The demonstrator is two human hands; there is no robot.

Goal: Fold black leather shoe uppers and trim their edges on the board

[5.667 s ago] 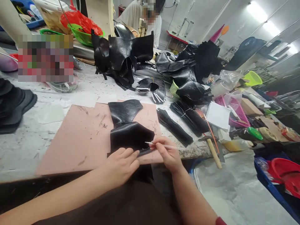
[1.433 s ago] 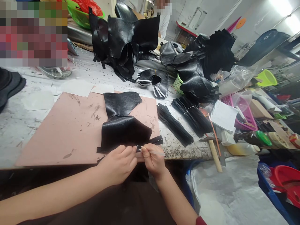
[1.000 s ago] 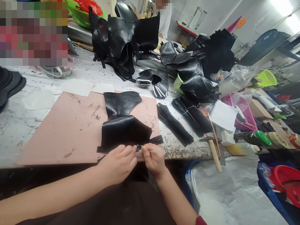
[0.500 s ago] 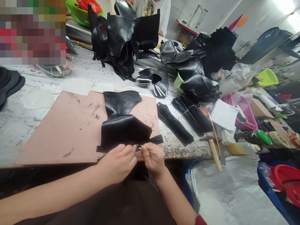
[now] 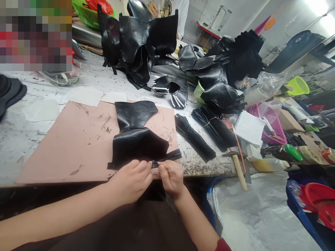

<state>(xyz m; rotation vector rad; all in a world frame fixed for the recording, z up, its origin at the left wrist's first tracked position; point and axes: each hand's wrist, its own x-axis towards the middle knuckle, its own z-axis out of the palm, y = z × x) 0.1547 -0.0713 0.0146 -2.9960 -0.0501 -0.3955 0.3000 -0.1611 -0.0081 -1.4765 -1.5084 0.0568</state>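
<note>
A black leather piece (image 5: 138,141) with a narrow waist lies on the pinkish board, close to the table's front edge. Along its near edge runs a black zipper (image 5: 174,154), whose ends stick out on both sides. My left hand (image 5: 134,181) is closed, its fingertips pinching the zipper at that edge. Just to its right, my right hand (image 5: 171,177) grips a thin whitish, see-through stick-like tool (image 5: 178,170), blurred, its tip at the zipper between both hands. My fingers hide part of the zipper.
The pinkish board (image 5: 62,146) covers the table front. Bundles of black zippers (image 5: 195,137) and a wooden-handled hammer (image 5: 239,172) lie to the right. Black leather pieces (image 5: 134,35) are heaped behind. A notebook (image 5: 248,129) lies farther right. A co-worker's hand (image 5: 153,9) shows at the back.
My right hand has turned slightly and its tool is more blurred at the zipper. My left hand keeps its pinch. At the back, the co-worker's hand has come into fuller view.
</note>
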